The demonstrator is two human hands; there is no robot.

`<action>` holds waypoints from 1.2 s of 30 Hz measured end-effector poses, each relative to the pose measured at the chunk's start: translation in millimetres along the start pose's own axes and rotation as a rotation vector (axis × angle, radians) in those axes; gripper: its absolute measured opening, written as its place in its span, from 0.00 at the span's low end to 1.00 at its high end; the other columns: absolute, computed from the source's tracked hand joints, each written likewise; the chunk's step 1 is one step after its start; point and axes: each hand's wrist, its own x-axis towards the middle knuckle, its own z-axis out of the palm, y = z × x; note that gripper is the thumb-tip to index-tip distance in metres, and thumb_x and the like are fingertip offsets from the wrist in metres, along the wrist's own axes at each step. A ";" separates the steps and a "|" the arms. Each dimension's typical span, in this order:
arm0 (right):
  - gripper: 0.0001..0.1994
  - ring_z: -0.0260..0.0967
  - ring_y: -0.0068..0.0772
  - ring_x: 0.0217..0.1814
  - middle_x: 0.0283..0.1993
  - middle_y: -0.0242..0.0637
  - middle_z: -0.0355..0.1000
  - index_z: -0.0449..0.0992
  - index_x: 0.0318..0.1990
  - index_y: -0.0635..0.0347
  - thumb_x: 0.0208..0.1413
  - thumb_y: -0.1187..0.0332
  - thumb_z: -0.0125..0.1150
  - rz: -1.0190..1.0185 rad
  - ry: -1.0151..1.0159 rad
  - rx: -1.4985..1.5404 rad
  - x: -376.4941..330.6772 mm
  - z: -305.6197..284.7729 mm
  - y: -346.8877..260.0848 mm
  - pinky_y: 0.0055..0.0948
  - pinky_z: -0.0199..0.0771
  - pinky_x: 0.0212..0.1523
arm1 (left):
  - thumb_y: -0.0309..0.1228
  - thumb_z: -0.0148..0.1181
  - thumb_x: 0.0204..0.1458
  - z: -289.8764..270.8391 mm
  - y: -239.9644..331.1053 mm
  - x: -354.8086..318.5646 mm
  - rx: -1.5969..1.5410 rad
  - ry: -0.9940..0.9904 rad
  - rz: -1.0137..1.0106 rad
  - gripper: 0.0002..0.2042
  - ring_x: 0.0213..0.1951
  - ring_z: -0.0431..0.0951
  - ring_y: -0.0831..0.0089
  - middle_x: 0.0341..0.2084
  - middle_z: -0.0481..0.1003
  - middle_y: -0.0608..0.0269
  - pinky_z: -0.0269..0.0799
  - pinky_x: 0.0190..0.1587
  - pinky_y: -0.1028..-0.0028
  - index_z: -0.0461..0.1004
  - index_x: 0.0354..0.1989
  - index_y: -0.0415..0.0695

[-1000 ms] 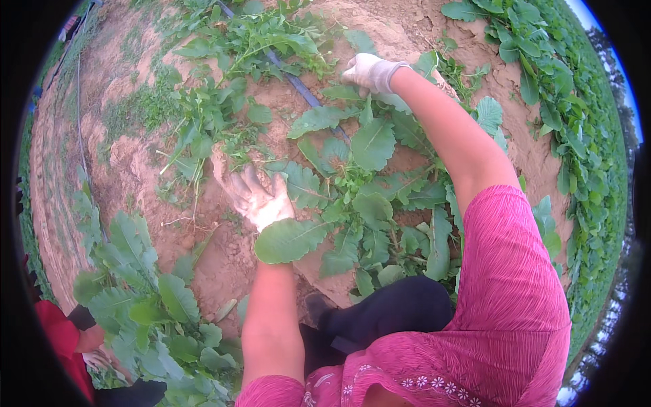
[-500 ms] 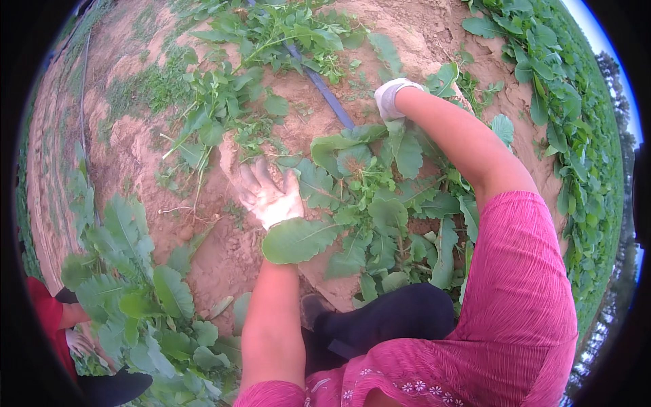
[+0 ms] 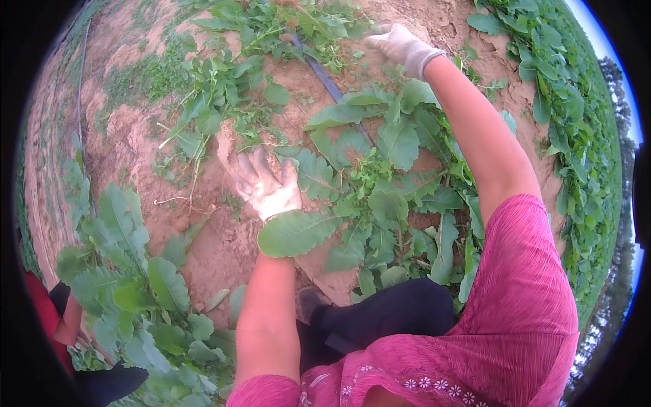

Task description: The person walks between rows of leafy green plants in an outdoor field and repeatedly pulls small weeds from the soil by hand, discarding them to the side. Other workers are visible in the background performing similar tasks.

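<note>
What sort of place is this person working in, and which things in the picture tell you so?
Most likely a vegetable field or farm plot outdoors: broad-leaved plants grow in rows from bare reddish soil, a dark irrigation hose runs along the ground, and both the left hand and right hand wear work gloves.

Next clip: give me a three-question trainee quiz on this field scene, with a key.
1. True or false: both hands wear pale work gloves.
2. Which hand reaches farther up the bed, near the black hose?
A. left
B. right
3. Fill in: the left hand rests flat on the ____.

Key
1. True: the left hand and the right hand are both gloved.
2. B: the right hand is stretched out among the weeds beside the hose; the left sits nearer the body.
3. Soil, fingers spread, just above a broad leaf.
</note>
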 end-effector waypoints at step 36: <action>0.11 0.55 0.15 0.16 0.18 0.24 0.66 0.82 0.35 0.61 0.56 0.61 0.68 0.230 -0.405 0.228 11.2 61.8 12.5 0.24 0.50 0.13 | 0.50 0.65 0.46 -1.1 -4.5 4.6 0.070 -0.004 0.019 0.34 0.61 0.61 0.50 0.62 0.59 0.53 0.52 0.66 0.51 0.66 0.62 0.50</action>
